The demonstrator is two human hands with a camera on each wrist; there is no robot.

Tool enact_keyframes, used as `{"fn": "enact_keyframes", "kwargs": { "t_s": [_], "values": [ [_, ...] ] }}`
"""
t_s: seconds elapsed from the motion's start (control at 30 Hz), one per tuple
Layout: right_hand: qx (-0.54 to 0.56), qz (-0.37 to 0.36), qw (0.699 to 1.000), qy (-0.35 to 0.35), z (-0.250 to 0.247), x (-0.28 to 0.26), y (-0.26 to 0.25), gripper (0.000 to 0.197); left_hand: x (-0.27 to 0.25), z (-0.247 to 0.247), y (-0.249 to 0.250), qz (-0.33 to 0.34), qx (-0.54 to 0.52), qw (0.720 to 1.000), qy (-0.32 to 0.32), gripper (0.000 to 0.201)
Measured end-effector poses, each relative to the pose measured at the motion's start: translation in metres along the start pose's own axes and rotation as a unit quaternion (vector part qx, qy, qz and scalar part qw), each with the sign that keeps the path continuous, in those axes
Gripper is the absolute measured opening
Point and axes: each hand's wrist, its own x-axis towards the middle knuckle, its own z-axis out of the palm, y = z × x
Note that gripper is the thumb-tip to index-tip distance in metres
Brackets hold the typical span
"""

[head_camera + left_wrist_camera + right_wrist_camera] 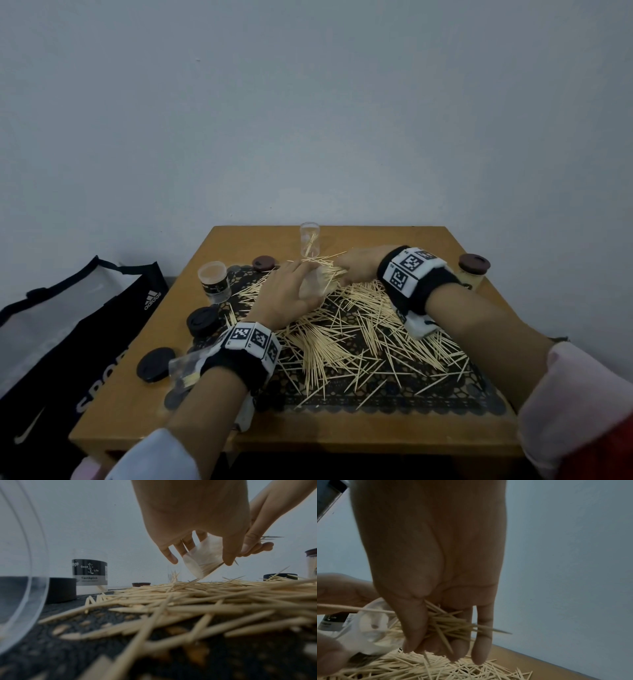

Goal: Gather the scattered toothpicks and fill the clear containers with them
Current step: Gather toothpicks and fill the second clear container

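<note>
A plain pale grey wall [308, 102] is seen behind a square brown wooden worktop [445, 240]. A black sports bag [68, 342] is placed beside its left edge. A dark patterned lace mat [394, 387] is laid on the worktop and covered by scattered pale wooden toothpicks [346, 329]. A tilted clear plastic container [202, 557] is gripped above the pile by the curled fingers of the left hand [287, 294]. A bundle of toothpicks [448, 623] is pinched at its mouth by the right hand [359, 265]. Further clear containers and dark round lids are seen standing at the mat's edges.
</note>
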Motion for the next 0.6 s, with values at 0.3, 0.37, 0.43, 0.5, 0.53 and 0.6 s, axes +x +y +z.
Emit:
{"fn": "enact_keyframes", "kwargs": {
  "t_s": [0.3,0.37,0.43,0.5,0.53,0.6],
  "values": [
    [0.020,-0.022,0.995,0.096,-0.0036,0.0095,-0.0012,0.023,0.0001,0.0015,-0.0034,-0.016,0.003,1.000,0.007,0.063],
    [0.026,-0.030,0.994,0.100,-0.0052,0.0089,-0.0034,0.034,0.0001,0.0015,-0.0034,-0.018,0.004,1.000,0.006,0.063],
    [0.024,-0.031,0.994,0.100,-0.0053,0.0089,-0.0063,0.026,-0.0002,0.0013,-0.0024,-0.016,0.003,1.000,0.005,0.063],
    [0.039,-0.037,0.994,0.099,-0.0066,0.0088,-0.0083,0.013,-0.0005,0.0004,-0.0015,-0.017,-0.002,1.000,0.004,0.063],
    [0.052,-0.041,0.993,0.098,-0.0076,0.0089,-0.0083,0.012,-0.0006,0.0001,-0.0015,-0.017,-0.003,1.000,0.005,0.063],
    [0.076,-0.048,0.991,0.099,-0.0102,0.0085,-0.0065,0.020,-0.0005,0.0003,-0.0025,-0.021,-0.004,1.000,0.006,0.064]
  ]
}}
